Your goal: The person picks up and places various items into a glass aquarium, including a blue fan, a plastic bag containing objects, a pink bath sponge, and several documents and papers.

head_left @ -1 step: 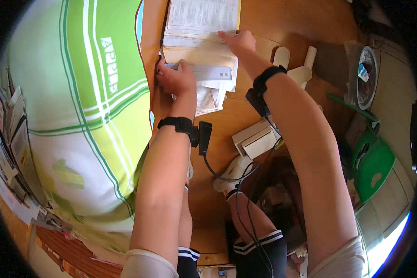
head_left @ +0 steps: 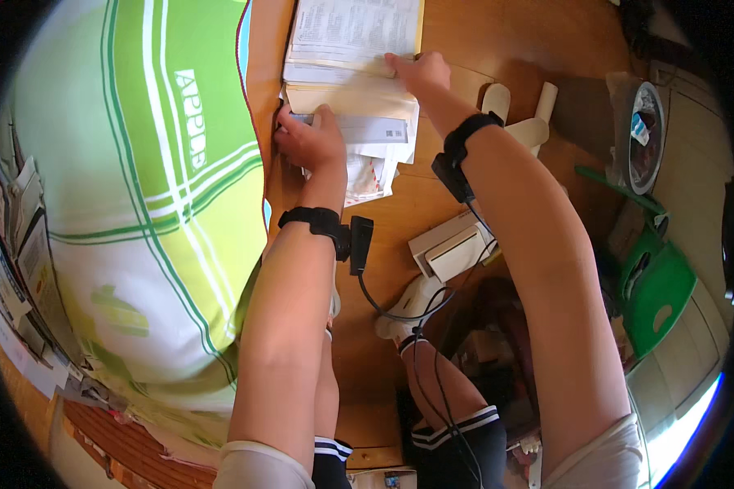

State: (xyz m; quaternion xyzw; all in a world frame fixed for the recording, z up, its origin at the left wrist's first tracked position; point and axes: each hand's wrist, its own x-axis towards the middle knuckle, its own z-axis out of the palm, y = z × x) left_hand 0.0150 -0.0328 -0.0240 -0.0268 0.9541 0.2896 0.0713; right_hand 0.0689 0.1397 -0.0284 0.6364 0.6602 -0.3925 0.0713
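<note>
A thick stack of papers (head_left: 355, 37) with printed sheets on top lies at the far middle, over the wooden floor. At its near left corner my left hand (head_left: 311, 140) is closed, the thumb on the near edge and the other fingers by the left side. Fingertips of my right hand (head_left: 426, 75) pinch the stack's right edge. From under its near side a flat pale packet (head_left: 375, 129) with a printed code sticks out. Nearer still, white envelopes (head_left: 365, 178) lie partly beneath my left wrist. What the curled fingers press underneath is hidden.
A green and white checked cloth (head_left: 139, 204) hangs along the left. Small white boxes (head_left: 457, 248) stand near my foot. To the right are cream slippers (head_left: 526, 130), a lined waste bin (head_left: 648, 138) and a green plastic stool (head_left: 661, 289). Cables from wrist straps hang between my arms.
The papers and packet have shifted very slightly. Both hands keep the same place and grip.
</note>
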